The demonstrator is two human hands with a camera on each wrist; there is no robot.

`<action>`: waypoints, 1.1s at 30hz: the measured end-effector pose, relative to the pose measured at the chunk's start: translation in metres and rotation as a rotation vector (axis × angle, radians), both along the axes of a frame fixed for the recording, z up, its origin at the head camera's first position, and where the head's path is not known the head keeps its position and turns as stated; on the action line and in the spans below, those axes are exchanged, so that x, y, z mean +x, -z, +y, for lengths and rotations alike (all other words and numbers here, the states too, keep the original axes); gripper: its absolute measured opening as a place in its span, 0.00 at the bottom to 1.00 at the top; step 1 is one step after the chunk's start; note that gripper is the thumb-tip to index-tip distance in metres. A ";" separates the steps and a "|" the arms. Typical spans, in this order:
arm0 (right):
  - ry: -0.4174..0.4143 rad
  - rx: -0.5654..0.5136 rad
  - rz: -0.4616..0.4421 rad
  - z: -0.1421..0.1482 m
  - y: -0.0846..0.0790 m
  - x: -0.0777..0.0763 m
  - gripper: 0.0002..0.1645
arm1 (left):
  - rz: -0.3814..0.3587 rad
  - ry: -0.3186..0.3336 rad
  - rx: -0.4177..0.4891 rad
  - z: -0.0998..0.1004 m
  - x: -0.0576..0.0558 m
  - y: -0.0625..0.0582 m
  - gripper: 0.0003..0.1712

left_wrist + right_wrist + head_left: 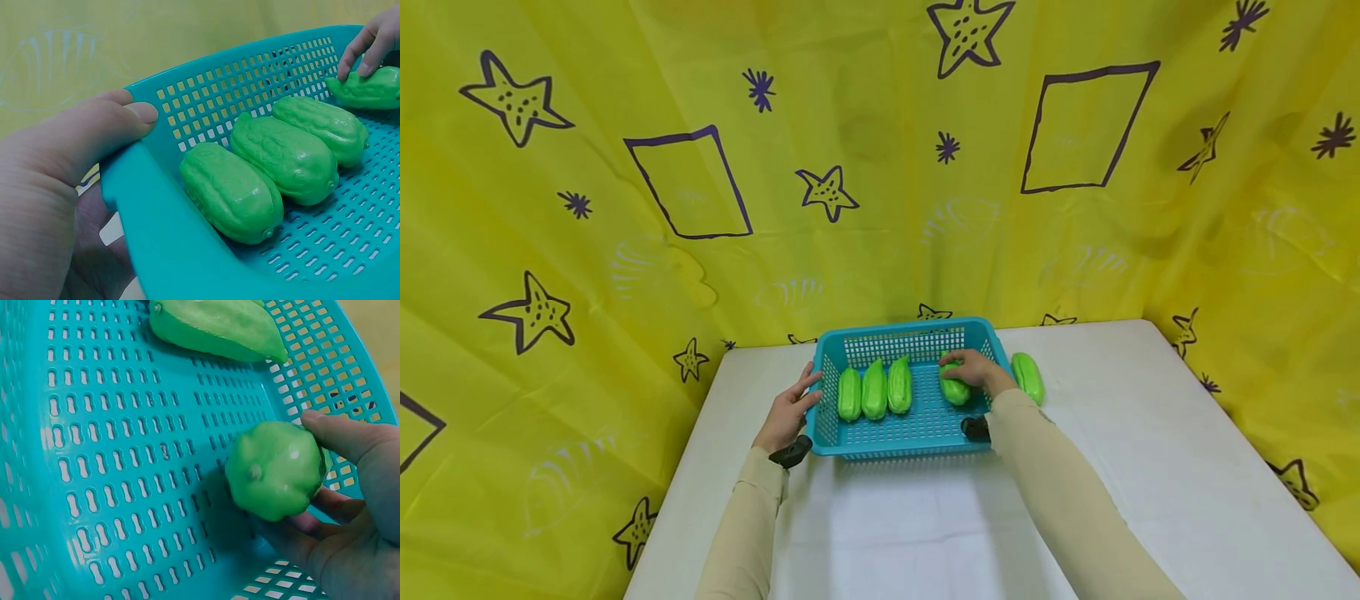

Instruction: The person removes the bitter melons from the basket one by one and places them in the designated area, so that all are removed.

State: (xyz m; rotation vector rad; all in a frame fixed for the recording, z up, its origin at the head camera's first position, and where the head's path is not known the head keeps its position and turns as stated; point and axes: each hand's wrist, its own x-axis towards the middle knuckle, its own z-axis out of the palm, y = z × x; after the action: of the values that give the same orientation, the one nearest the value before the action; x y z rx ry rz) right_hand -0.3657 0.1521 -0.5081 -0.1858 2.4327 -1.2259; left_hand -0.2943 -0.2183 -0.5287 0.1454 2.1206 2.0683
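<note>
A turquoise plastic basket (917,448) with perforated walls stands on the table. My left hand (785,417) grips its left rim, the thumb (144,114) on top and the other fingers outside. Inside, toward the left, three glossy green gourds (850,394) lie side by side, lengthwise away from me. My right hand (973,368) holds another green gourd (272,469) in the right part of the basket, between thumb and fingers. In the right wrist view its blunt end faces the camera; whether it touches the basket floor, I cannot tell.
One more green gourd (1028,377) lies on the white table (1150,450), just outside the basket's right wall. A yellow curtain (880,250) with star drawings hangs behind and at both sides. Black wrist devices (792,452) sit on both wrists.
</note>
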 end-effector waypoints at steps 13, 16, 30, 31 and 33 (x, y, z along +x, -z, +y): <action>-0.131 -0.031 0.069 0.003 -0.016 0.001 0.22 | -0.022 -0.007 0.001 0.000 0.000 -0.001 0.30; -0.145 -0.034 0.133 0.006 -0.023 0.000 0.20 | -0.048 0.000 0.026 0.002 0.004 -0.011 0.31; 0.089 -0.141 0.221 0.012 -0.050 0.013 0.26 | -0.016 -0.016 -0.009 0.002 0.001 0.000 0.30; 0.099 -0.140 0.227 0.013 -0.052 0.014 0.26 | -0.017 -0.017 -0.011 0.002 0.002 0.000 0.30; 0.119 -0.142 0.234 0.016 -0.055 0.016 0.26 | -0.024 -0.019 -0.013 0.002 0.002 -0.002 0.30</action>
State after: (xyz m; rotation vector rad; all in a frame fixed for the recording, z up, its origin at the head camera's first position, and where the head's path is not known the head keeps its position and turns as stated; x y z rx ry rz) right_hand -0.3495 0.1680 -0.4534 -0.2400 2.5862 -1.5067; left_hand -0.2920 -0.2159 -0.5262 0.0978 2.1289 2.0564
